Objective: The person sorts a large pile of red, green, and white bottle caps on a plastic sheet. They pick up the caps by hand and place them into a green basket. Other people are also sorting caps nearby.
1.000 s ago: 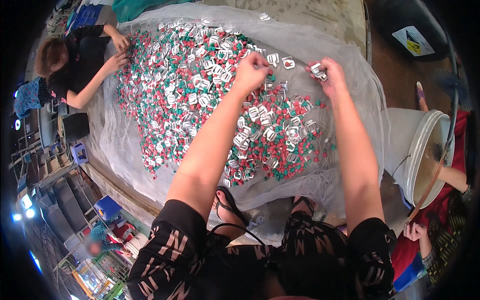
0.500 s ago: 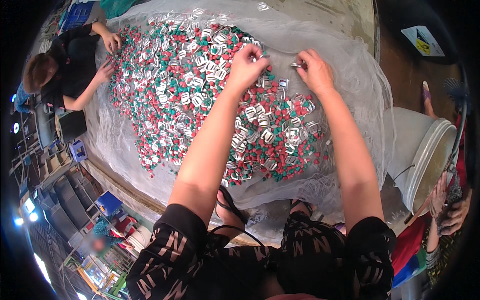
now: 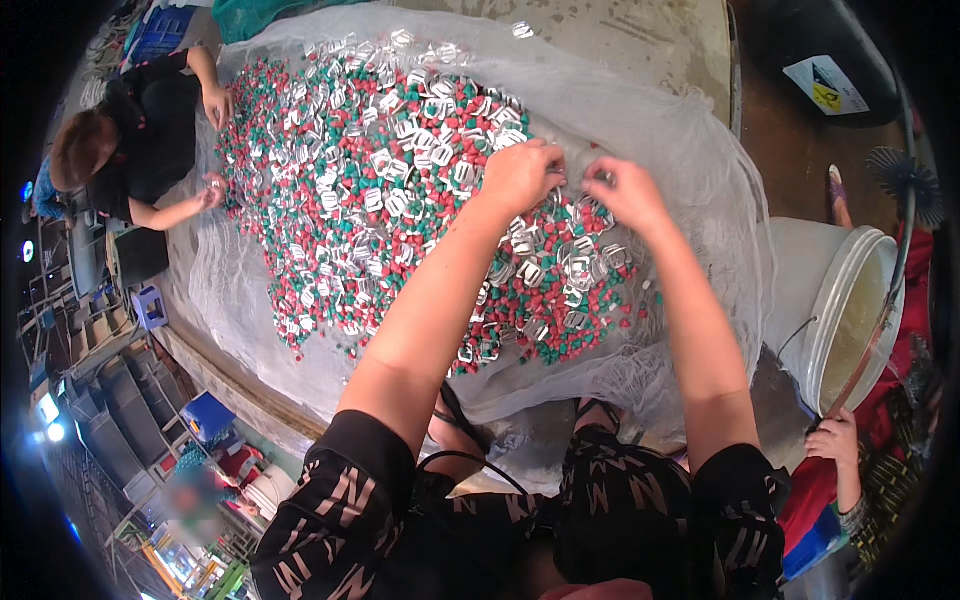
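Observation:
Over the right part of a wide pile of small red and green pieces (image 3: 590, 325) and silvery slotted buckles (image 3: 530, 272), my two hands are close together. My left hand (image 3: 522, 178) is closed, its fingers curled and pressed together at the pile's far right edge; what it holds is hidden. Just to its right, my right hand (image 3: 627, 192) makes a pinch, with a tiny pale spot at the fingertips too small to name. A gap separates the two sets of fingertips. The pile lies on whitish mesh netting (image 3: 700, 270).
At the far left another person's hands (image 3: 217, 107) reach the pile's edge. A large white bucket (image 3: 850, 310) lies tilted at the right, beside a person's hand (image 3: 835, 440). A dark drum (image 3: 825, 75) stands far right. One loose buckle (image 3: 522, 30) lies beyond the pile.
My left hand has moved right and nearer to me; my right hand has also come nearer. The silvery buckle seen in my right fingers is no longer distinct. The co-worker's hands have shifted.

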The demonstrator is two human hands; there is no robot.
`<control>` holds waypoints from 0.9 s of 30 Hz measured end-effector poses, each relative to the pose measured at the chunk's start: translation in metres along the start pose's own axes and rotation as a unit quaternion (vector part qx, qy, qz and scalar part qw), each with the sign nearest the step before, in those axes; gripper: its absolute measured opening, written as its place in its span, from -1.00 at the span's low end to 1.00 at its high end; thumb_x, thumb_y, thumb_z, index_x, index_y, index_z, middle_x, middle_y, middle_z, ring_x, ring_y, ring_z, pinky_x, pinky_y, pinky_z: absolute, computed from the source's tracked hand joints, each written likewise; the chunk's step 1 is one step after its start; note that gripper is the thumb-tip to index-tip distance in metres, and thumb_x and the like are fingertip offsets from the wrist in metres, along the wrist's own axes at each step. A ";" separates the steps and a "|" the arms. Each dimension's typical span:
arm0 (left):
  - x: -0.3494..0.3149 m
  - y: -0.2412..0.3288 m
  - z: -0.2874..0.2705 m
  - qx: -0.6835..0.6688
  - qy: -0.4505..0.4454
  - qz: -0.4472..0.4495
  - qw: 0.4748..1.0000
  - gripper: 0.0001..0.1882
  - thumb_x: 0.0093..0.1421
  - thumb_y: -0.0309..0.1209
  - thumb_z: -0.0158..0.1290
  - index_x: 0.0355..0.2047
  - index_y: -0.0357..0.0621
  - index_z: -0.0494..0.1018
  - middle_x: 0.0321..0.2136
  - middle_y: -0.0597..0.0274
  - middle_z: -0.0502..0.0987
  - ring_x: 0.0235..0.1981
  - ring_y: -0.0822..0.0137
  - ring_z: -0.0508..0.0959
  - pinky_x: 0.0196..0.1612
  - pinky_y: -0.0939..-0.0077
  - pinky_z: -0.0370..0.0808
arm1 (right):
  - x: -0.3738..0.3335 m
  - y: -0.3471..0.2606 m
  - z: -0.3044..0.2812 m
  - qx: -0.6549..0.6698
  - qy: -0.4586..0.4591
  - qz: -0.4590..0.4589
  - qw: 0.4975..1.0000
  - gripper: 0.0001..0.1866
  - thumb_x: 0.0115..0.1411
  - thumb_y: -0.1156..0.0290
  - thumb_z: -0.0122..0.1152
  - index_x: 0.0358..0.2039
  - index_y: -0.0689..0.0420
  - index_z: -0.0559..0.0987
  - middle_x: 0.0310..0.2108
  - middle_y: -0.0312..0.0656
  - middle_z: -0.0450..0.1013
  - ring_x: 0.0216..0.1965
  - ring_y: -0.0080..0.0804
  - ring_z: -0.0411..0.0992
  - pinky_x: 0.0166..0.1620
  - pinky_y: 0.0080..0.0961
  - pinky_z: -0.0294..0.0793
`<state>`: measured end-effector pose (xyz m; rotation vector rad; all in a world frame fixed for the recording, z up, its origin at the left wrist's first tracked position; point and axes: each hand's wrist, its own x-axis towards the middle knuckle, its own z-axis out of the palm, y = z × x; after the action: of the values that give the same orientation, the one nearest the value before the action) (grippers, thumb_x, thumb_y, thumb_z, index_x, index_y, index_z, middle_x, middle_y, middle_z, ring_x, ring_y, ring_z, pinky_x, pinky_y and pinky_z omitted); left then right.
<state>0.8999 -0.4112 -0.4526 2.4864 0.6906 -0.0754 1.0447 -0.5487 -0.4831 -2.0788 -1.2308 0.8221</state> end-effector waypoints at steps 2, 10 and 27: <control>-0.003 -0.005 -0.007 -0.198 0.009 -0.059 0.978 -0.92 0.04 -0.36 0.09 -0.45 -0.05 0.45 -0.43 0.22 0.51 -0.38 0.24 0.54 -0.36 0.39 0.45 | -0.004 -0.014 0.002 -0.124 -0.028 0.022 0.992 -0.82 -0.02 0.35 0.24 -0.41 0.14 0.53 -0.49 -0.29 0.46 -0.45 -0.51 0.43 -0.37 -0.47 0.42; -0.025 -0.024 -0.029 -0.690 -0.022 -0.137 0.710 -0.82 -0.01 -0.46 0.12 -0.37 -0.13 0.40 -0.46 0.25 0.52 -0.51 0.42 0.48 -0.54 0.53 0.37 | -0.010 -0.014 -0.032 0.540 -0.084 0.190 0.816 -0.91 -0.05 0.47 0.13 -0.49 0.17 0.46 -0.56 -0.28 0.44 -0.49 -0.47 0.43 -0.43 -0.54 0.41; -0.027 -0.023 -0.025 -0.624 -0.048 -0.134 0.768 -0.91 0.02 -0.48 0.08 -0.51 -0.19 0.38 -0.29 0.11 0.55 -0.37 0.36 0.56 -0.55 0.60 0.35 | -0.058 -0.010 -0.014 -0.132 -0.036 0.119 0.983 -0.69 -0.06 0.40 0.31 -0.26 0.12 0.49 -0.17 -0.09 0.45 -0.14 -0.08 0.42 -0.12 -0.20 0.42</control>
<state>0.8630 -0.3941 -0.4375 1.0789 0.7004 0.1237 1.0278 -0.5988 -0.4540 -2.4666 -1.1978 0.8857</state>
